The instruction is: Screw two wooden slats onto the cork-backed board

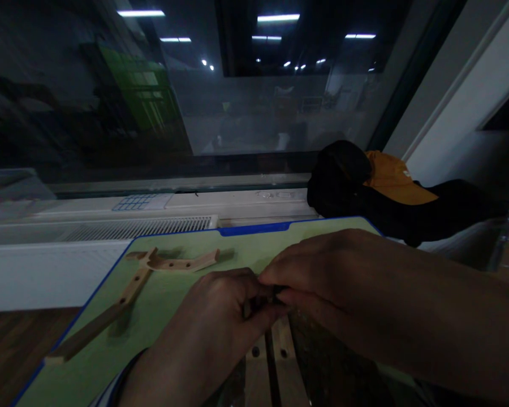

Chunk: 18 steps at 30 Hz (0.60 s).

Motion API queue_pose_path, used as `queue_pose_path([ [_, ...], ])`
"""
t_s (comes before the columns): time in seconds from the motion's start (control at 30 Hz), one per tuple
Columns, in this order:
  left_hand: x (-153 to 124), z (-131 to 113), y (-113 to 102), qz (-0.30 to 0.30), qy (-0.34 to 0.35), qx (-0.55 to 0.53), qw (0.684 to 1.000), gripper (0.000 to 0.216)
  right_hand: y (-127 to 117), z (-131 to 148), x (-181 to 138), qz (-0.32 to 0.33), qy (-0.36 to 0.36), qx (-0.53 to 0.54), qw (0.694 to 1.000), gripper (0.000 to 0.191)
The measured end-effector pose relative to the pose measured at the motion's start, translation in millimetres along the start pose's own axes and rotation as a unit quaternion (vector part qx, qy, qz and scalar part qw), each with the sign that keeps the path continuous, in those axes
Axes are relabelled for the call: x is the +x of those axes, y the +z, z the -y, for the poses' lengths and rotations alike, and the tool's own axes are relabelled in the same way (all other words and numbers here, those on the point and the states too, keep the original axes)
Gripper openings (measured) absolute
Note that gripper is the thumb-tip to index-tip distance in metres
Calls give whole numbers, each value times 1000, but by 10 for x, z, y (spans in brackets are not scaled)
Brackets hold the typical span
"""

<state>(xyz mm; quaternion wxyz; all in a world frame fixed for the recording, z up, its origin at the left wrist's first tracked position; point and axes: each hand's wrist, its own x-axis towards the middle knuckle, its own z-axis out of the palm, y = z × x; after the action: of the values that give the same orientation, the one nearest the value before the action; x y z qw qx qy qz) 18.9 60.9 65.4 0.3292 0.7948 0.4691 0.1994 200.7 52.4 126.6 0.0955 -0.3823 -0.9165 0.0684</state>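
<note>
My left hand (214, 316) and my right hand (326, 271) meet over the middle of a green mat (169, 305) with a blue edge. Both have their fingers pinched together around a small dark part (275, 294) at the top of two wooden slats (271, 362) with holes in them. The small part is mostly hidden by my fingers. To the left on the mat lie a long wooden strip (106, 319) with holes and a short curved wooden piece (173, 262), touching each other at the strip's far end.
A dark bag or garment with an orange cap (390, 181) lies at the back right by the window. A white sill with a vent grille (131, 227) runs behind the mat. Wooden table surface (8, 345) shows at the left.
</note>
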Motion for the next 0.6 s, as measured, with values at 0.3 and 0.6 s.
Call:
queue_pose_path([
  [0.3, -15, 27, 62, -3, 9, 25, 1000, 18, 59, -23, 38, 0, 40, 1, 999, 16],
  [0.6, -21, 45, 46, 38, 8, -2, 999, 19, 97, -15, 6, -42, 31, -42, 998, 14],
])
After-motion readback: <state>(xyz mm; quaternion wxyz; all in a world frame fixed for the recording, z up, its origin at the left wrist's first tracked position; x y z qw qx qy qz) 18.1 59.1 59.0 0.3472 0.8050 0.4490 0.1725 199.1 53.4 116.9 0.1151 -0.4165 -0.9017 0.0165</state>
